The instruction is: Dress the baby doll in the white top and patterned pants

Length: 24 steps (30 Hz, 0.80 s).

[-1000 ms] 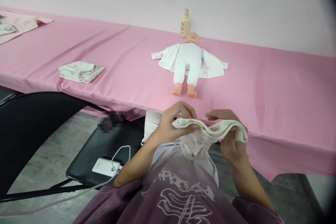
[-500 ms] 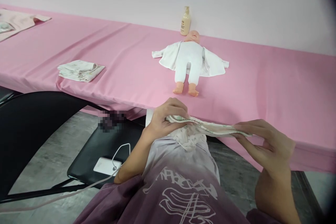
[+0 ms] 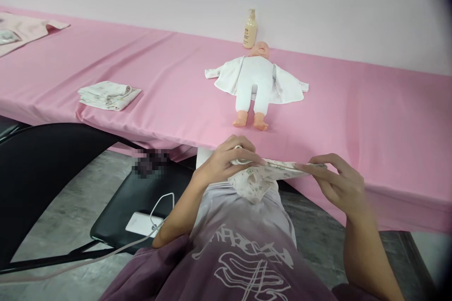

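A thin white printed cloth [image 3: 252,183], perhaps a small garment, is stretched between my hands over the table's front edge. My left hand [image 3: 229,157] pinches its upper edge at the left, and part of the cloth droops below in front of my shirt. At the other end my right hand [image 3: 341,183] grips the edge between thumb and fingers. Beyond them a baby doll [image 3: 254,77] lies on its back, head toward the wall, its feet nearest me. A white top [image 3: 289,84] is spread open beneath the doll, sleeves out to both sides.
A pink sheet [image 3: 169,70] covers the long table. A pump bottle [image 3: 250,30] stands by the wall. Folded cloths [image 3: 109,95] lie to the left, a pale pink cloth [image 3: 35,28] farther off. Below, a black chair [image 3: 116,207] bears a white power bank [image 3: 143,223] with a cable.
My right hand has moved left, closer to my left hand, still gripping the cloth. The stretched edge is shorter and the hanging part shows more. The doll has not moved.
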Each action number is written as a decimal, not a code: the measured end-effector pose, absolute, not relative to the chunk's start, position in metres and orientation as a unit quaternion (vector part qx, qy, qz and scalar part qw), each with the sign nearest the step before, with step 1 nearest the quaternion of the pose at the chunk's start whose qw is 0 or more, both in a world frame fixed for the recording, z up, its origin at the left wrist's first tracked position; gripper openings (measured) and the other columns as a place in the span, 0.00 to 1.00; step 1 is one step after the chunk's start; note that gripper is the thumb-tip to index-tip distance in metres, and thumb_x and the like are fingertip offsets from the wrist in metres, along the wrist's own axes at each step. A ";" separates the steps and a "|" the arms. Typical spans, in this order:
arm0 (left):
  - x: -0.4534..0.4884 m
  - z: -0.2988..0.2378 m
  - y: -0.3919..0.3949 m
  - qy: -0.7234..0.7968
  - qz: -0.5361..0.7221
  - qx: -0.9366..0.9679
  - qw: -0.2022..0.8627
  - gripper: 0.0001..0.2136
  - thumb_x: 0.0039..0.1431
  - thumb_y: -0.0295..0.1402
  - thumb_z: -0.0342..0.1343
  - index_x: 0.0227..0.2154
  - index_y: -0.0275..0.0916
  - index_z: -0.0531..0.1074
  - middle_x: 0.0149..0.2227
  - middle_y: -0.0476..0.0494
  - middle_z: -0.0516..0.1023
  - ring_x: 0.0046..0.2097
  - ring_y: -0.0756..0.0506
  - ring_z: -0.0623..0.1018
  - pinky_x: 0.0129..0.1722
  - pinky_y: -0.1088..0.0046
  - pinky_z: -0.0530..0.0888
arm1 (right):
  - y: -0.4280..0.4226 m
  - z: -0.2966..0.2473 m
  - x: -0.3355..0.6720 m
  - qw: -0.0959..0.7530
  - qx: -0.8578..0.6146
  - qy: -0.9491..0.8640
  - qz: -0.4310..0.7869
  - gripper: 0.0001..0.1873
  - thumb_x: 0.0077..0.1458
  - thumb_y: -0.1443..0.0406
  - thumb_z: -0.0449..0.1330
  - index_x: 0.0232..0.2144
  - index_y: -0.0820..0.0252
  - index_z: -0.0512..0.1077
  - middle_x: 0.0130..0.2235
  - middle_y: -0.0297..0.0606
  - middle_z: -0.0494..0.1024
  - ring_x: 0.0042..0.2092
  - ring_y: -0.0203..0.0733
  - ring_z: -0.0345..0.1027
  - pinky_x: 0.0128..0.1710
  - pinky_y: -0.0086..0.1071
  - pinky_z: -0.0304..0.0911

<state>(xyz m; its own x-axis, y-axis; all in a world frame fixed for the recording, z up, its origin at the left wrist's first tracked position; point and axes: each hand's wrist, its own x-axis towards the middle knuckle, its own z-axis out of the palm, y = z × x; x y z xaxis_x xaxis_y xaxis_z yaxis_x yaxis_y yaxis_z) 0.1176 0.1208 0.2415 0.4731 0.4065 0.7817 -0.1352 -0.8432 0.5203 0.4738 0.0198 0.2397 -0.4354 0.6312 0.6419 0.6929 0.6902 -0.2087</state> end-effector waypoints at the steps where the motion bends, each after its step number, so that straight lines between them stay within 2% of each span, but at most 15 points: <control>1: 0.118 0.240 0.121 0.076 0.510 0.812 0.274 0.04 0.75 0.32 0.69 0.49 0.43 0.87 0.41 0.43 0.84 0.44 0.46 0.84 0.46 0.68 0.81 | 0.022 0.237 0.475 0.371 -0.387 -0.843 -0.040 0.28 0.72 0.76 0.65 0.65 0.41 0.83 0.49 0.39 0.82 0.45 0.43 0.80 0.43 0.37 0.77; 6: 0.118 0.230 0.124 0.091 0.535 0.776 0.323 0.09 0.68 0.34 0.76 0.46 0.41 0.84 0.40 0.43 0.88 0.43 0.44 0.86 0.47 0.65 0.81 | 0.024 0.232 0.471 0.415 -0.379 -0.827 0.010 0.26 0.68 0.77 0.68 0.60 0.44 0.82 0.48 0.38 0.83 0.44 0.45 0.80 0.40 0.38 0.76; 9: 0.117 0.224 0.126 0.116 0.539 0.767 0.328 0.10 0.67 0.37 0.77 0.43 0.40 0.82 0.40 0.43 0.88 0.42 0.44 0.85 0.47 0.66 0.80 | 0.024 0.233 0.467 0.410 -0.405 -0.816 0.046 0.17 0.70 0.73 0.69 0.54 0.46 0.81 0.46 0.38 0.84 0.44 0.47 0.80 0.43 0.42 0.77; 12: 0.117 0.221 0.126 0.143 0.522 0.769 0.340 0.11 0.67 0.39 0.77 0.41 0.39 0.82 0.39 0.42 0.87 0.41 0.44 0.85 0.47 0.66 0.79 | 0.025 0.234 0.463 0.361 -0.443 -0.817 0.075 0.09 0.73 0.64 0.70 0.52 0.48 0.80 0.47 0.40 0.85 0.48 0.51 0.80 0.50 0.47 0.78; 14: 0.118 0.220 0.126 0.138 0.515 0.770 0.350 0.12 0.67 0.39 0.78 0.40 0.38 0.82 0.38 0.42 0.87 0.40 0.45 0.84 0.46 0.66 0.79 | 0.025 0.234 0.461 0.322 -0.458 -0.823 0.093 0.10 0.74 0.60 0.70 0.54 0.49 0.81 0.50 0.42 0.85 0.52 0.53 0.79 0.55 0.50 0.77; 18: 0.123 0.220 0.123 0.104 0.498 0.788 0.348 0.12 0.66 0.38 0.78 0.40 0.38 0.82 0.37 0.43 0.86 0.41 0.45 0.83 0.47 0.65 0.79 | 0.023 0.227 0.450 0.259 -0.477 -0.831 0.118 0.20 0.73 0.55 0.71 0.63 0.47 0.80 0.56 0.46 0.81 0.60 0.57 0.76 0.58 0.52 0.78; 20: 0.126 0.222 0.120 0.115 0.476 0.809 0.325 0.12 0.67 0.39 0.77 0.40 0.39 0.82 0.42 0.40 0.86 0.45 0.43 0.83 0.51 0.62 0.80 | 0.020 0.221 0.442 0.239 -0.478 -0.837 0.118 0.21 0.72 0.54 0.72 0.63 0.46 0.81 0.61 0.47 0.79 0.63 0.59 0.74 0.59 0.54 0.78; 22: 0.129 0.224 0.116 0.149 0.447 0.834 0.287 0.11 0.69 0.41 0.75 0.40 0.40 0.83 0.53 0.34 0.86 0.55 0.39 0.81 0.56 0.58 0.79 | 0.017 0.215 0.432 0.249 -0.462 -0.845 0.107 0.14 0.72 0.56 0.72 0.57 0.47 0.83 0.63 0.48 0.78 0.66 0.60 0.73 0.60 0.54 0.78; 24: 0.129 0.228 0.112 0.168 0.418 0.854 0.261 0.10 0.70 0.42 0.74 0.41 0.42 0.82 0.61 0.33 0.83 0.61 0.37 0.78 0.62 0.56 0.77 | 0.012 0.212 0.423 0.294 -0.429 -0.850 0.086 0.06 0.72 0.62 0.70 0.50 0.50 0.82 0.63 0.47 0.79 0.65 0.57 0.74 0.61 0.52 0.78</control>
